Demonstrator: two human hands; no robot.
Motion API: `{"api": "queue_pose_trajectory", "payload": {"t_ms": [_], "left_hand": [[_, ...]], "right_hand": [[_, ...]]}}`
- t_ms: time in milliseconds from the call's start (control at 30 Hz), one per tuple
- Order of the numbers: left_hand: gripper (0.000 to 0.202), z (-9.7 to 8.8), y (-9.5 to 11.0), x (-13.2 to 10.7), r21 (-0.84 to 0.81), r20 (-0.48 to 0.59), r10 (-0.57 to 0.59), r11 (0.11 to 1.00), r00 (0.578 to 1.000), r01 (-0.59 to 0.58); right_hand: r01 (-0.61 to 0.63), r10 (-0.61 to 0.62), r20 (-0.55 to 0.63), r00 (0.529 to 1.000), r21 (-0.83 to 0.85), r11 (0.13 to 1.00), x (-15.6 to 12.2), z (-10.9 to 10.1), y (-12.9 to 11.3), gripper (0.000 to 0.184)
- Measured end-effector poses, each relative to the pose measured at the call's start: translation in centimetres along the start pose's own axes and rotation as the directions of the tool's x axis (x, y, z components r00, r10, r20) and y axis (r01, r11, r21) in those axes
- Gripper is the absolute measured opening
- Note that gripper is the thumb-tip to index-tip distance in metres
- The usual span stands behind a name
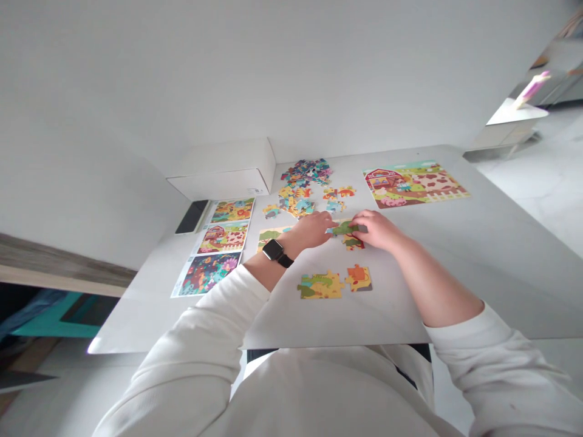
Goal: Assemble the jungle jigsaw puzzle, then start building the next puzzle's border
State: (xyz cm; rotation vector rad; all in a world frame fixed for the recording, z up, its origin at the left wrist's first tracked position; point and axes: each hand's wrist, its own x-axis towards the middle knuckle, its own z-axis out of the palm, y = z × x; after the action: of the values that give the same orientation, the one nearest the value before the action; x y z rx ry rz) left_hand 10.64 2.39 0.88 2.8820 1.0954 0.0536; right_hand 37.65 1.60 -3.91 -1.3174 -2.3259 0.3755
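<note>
My left hand (315,229), with a watch (274,250) on its wrist, has its fingers curled together at the left edge of a green puzzle section (341,229). From the other side, my right hand (377,230) pinches a puzzle piece (359,228) at the section's right end. Part of the section is hidden under the fingers, and a red-and-yellow part (353,243) extends below it. Closer to me lie a joined green-and-yellow section (321,285) and an orange-and-yellow piece (359,278) beside it. Another joined section (272,237) is partly covered by my left wrist.
Loose yellow pieces (296,201) and a dark multicoloured pile (307,173) lie toward the wall. A finished farm puzzle (414,184) is at the right. A picture sheet (214,243), a phone (192,216) and a white box (223,167) stand at the left of the table (492,261).
</note>
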Motion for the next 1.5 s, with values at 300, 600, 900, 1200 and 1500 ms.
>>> {"api": "queue_pose_trajectory", "payload": {"t_ms": [300,600,900,1200,1500], "left_hand": [[0.034,0.6,-0.4,0.3,-0.008,0.002,-0.004,1.000,1.000,0.004],[0.036,1.1,-0.2,0.7,0.015,-0.026,-0.027,1.000,0.999,0.027],[0.037,1.3,0.4,0.1,0.011,-0.061,-0.057,0.998,0.996,0.058],[0.040,0.6,-2.7,-2.6,-0.090,-0.166,-0.141,0.988,0.976,0.127],[0.035,-3.7,-7.1,-14.0,-0.501,-0.267,-0.532,0.789,0.803,0.356]], "right_hand": [[0.009,-0.009,-0.008,1.000,-0.010,1.000,-0.1,0.1,0.1,0.023],[-0.016,0.016,0.009,1.000,-0.069,0.998,-0.3,-0.1,-0.2,0.028],[0.013,-0.012,0.008,1.000,-0.107,0.994,-0.4,0.0,-0.2,0.028],[0.008,-0.009,-0.004,1.000,-0.092,0.996,-0.6,0.1,-0.3,0.027],[0.023,-0.025,-0.038,0.999,-0.043,0.999,-1.0,0.2,0.0,0.027]]}}
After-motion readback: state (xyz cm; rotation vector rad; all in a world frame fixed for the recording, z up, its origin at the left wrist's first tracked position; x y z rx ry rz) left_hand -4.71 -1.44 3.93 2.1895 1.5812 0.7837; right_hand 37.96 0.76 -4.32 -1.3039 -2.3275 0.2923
